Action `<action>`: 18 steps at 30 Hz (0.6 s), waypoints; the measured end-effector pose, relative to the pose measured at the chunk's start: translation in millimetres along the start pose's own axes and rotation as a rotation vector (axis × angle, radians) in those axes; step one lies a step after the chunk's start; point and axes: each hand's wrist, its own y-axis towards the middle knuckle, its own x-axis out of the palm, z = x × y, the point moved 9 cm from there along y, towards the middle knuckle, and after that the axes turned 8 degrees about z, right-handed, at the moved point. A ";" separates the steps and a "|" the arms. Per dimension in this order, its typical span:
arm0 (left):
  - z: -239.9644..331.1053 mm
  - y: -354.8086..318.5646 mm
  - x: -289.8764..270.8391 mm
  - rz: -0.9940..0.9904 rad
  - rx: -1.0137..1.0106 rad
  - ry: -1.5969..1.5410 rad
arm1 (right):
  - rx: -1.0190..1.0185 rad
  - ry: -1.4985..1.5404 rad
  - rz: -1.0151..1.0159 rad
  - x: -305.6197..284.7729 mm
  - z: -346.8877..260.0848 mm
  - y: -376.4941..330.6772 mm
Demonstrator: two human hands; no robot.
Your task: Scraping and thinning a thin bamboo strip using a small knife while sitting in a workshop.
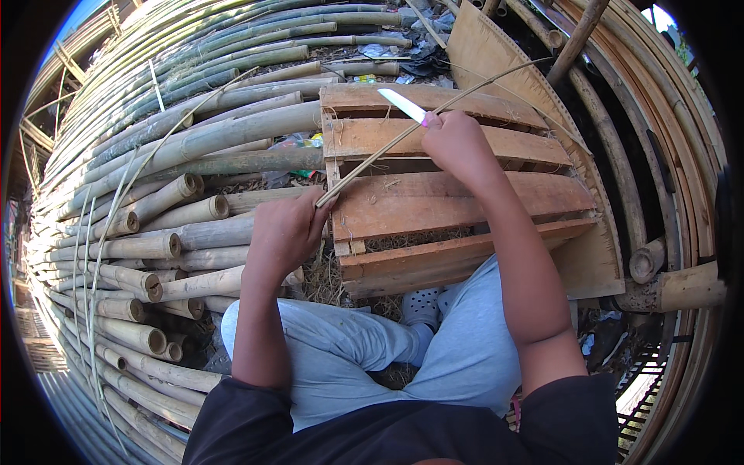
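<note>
A long thin bamboo strip (377,156) runs slantwise over a slatted wooden crate (457,198). Its near end is gripped in my left hand (283,230), fingers closed, just off the crate's left edge. Above the crate, my right hand (459,143) is closed around the pink handle of a knife (403,105). The white blade points up and to the left, close to the strip. From beside that hand the strip reaches on toward the upper right. Whether the right fingers also touch the strip is hidden.
Cut bamboo poles (186,147) are piled across the left and far side. A tan woven panel (515,74) leans behind the crate, with a bamboo frame (620,170) at right. Thin loose strips (97,256) lie over the poles. My bent legs (333,333) are close to the crate.
</note>
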 end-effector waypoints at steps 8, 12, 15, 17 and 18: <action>4.1 2.5 1.2 -0.002 0.002 -0.048 | 0.080 -0.011 0.110 -27.6 27.5 24.5; -0.4 -2.0 -1.3 -0.007 0.013 -0.010 | -0.043 0.031 0.032 2.8 -2.3 -6.6; 0.1 -2.8 -2.9 0.020 0.012 -0.062 | -0.018 0.036 0.028 -8.0 3.2 -0.7; 6.7 2.3 -1.7 0.004 0.024 -0.078 | 0.039 -0.013 0.140 -23.9 35.2 26.8; 7.9 1.9 -0.7 0.002 0.023 -0.079 | 0.069 -0.003 0.183 -27.6 43.7 30.7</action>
